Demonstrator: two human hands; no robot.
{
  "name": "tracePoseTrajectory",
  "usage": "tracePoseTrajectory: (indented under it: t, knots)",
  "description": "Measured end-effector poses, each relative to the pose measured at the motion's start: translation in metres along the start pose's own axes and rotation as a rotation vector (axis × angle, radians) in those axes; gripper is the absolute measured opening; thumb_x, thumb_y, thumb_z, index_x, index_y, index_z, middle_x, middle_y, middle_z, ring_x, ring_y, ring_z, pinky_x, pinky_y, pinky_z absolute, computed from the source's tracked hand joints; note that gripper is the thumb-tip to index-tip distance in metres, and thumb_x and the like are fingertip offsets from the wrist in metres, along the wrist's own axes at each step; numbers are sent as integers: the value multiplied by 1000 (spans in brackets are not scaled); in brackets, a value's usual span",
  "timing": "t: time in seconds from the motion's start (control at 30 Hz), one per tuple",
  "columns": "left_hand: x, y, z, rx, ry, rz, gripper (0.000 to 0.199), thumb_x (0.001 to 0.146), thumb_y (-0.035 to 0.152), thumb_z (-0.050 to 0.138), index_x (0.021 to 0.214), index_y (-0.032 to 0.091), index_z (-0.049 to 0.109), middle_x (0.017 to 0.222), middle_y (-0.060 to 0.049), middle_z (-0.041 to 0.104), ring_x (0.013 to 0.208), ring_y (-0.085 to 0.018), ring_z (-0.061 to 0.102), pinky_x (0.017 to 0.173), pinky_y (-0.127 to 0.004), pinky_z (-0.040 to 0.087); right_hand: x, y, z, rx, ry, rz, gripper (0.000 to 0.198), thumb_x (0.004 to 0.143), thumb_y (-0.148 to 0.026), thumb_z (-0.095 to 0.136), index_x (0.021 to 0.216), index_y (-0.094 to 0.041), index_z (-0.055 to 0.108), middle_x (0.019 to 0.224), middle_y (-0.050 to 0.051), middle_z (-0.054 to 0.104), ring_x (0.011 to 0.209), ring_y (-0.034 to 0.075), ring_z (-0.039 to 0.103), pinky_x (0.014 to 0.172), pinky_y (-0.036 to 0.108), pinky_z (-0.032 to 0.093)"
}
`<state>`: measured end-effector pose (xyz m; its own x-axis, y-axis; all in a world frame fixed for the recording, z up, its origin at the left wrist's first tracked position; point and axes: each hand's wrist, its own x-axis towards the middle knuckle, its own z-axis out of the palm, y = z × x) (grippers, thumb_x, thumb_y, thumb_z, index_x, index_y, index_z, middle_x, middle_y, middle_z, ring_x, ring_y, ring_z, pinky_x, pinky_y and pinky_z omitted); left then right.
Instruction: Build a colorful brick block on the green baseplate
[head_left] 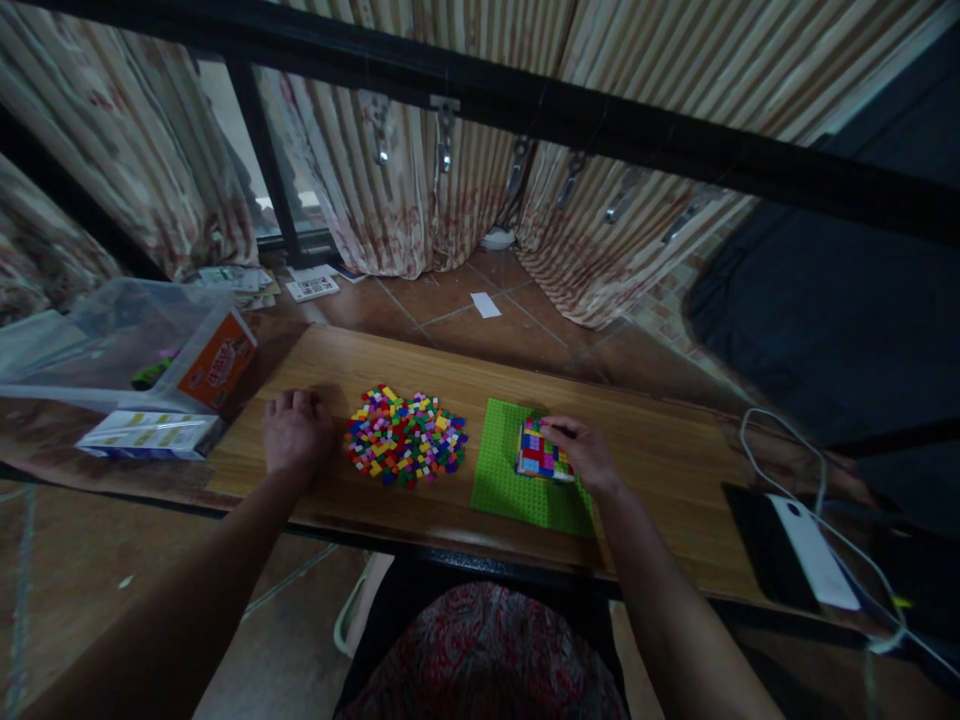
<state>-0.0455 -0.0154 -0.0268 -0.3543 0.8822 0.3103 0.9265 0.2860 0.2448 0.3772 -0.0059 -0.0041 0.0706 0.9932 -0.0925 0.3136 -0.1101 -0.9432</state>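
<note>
Brick build (534, 462), a low, squarish slab of multicoloured plastic, sits on the studded green baseplate (495, 485). Its nine-o'clock edge runs roughly twelve to six; which axis is longer I cannot tell. The right hand (589, 455) reaches its one-o'clock corner, fingertips bunched, perhaps clamping nothing; unclear. At nine o'clock, past the loose brick heap (405, 440), the left hand (294, 430) rests curled on wood-grained board (667, 470), grip unclear.
</note>
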Motion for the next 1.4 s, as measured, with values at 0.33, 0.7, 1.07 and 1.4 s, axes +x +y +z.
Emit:
tracePoseTrajectory:
  t: [0.33, 0.7, 1.07, 1.4]
  knots:
    - [0, -1, 0, -28, 12, 9, 31, 84, 26, 41, 101, 12, 63, 104, -20, 61, 104, -36, 53, 90, -50, 42, 0, 6, 0, 83, -12, 19, 37, 61, -51, 77, 86, -24, 75, 80, 0, 74, 71, 16, 65, 72, 31, 50]
    - [-1, 0, -1, 4, 19, 17, 32, 85, 25, 41, 101, 11, 63, 105, -19, 61, 102, -34, 53, 90, -49, 42, -4, 8, -1, 302, 170, 43, 44, 61, -58, 77, 86, -22, 73, 91, 3, 75, 86, 20, 68, 80, 33, 52]
    - [0, 0, -1, 15, 3, 2, 31, 84, 27, 40, 101, 12, 62, 105, -18, 60, 102, -33, 53, 90, -47, 42, 3, -3, 7, -179, 69, -41, 48, 72, -65, 64, 82, -19, 75, 76, 3, 73, 73, 20, 66, 69, 31, 49]
    - [0, -2, 2, 7, 6, -3, 30, 84, 27, 40, 100, 13, 62, 107, -18, 60, 103, -33, 52, 91, -47, 40, 4, -2, 14, -144, 101, -24, 44, 67, -62, 67, 79, -21, 76, 79, 5, 75, 75, 22, 67, 70, 32, 49]
